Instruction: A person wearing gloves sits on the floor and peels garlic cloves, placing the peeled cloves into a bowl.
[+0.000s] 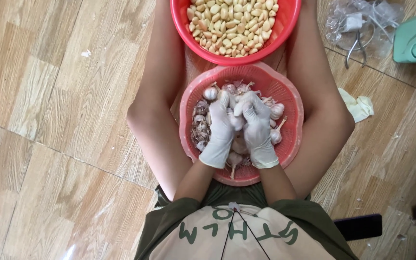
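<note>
- Hands: left hand (220,132) and right hand (258,129), both in thin white gloves, closed together around a garlic bulb (237,120) held between the fingertips, just above the pink basket (292,108).
- Risk: gloves look smooth and the bulb skin papery; grip could slip, and the bulb or a loose clove would drop back into the heap or over the rim onto the floor.
- Risk: basket sits between the person's bare legs, not on a flat base as far as I can tell; a leg shift could tip it.
- Basket: perforated plastic, round, scalloped rim. Unpeeled bulbs (201,126) under and around both hands, whitish-purple, dry stems sticking out.
- Beyond the hands: red bowl (181,21), smooth plastic, touching the basket's far rim, filled with peeled cloves (232,24), pale yellow, glossy. Bumping it could scatter them.
- Right of the hands: crumpled white glove (359,106) on wood-pattern floor (49,120).
- Far right: clear plastic bag (357,24), metal tool partly visible.
</note>
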